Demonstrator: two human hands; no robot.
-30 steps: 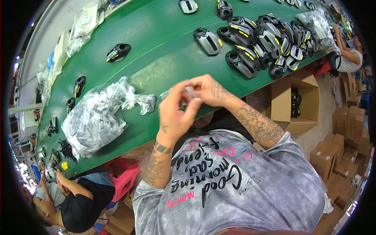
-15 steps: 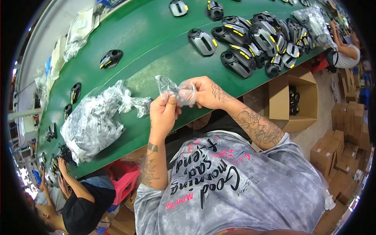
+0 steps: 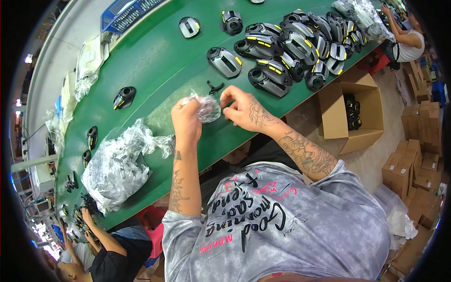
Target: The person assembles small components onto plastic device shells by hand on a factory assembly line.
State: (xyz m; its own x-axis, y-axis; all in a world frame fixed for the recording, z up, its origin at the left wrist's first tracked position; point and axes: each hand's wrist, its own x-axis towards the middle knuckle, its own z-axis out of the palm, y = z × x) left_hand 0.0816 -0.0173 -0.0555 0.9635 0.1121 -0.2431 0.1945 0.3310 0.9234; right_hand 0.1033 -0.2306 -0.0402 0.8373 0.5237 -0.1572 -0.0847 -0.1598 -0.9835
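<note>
The left hand point(image 3: 186, 120) pinches a small clear plastic bag point(image 3: 205, 108), fingers closed on its crumpled film, holding it just above the green table point(image 3: 155, 61). The right hand point(image 3: 240, 109) is beside it, fingertips curled together at the bag's right edge; whether they actually grip the film I cannot tell. A small black part point(image 3: 215, 87) lies on the table just beyond the bag. To the left sits a large heap of clear bags point(image 3: 120, 164). Black-and-yellow housings point(image 3: 300, 44) crowd the far right of the table. An open brown carton point(image 3: 350, 110) stands on the floor at the right, with stacked cartons point(image 3: 418, 174) farther right.
</note>
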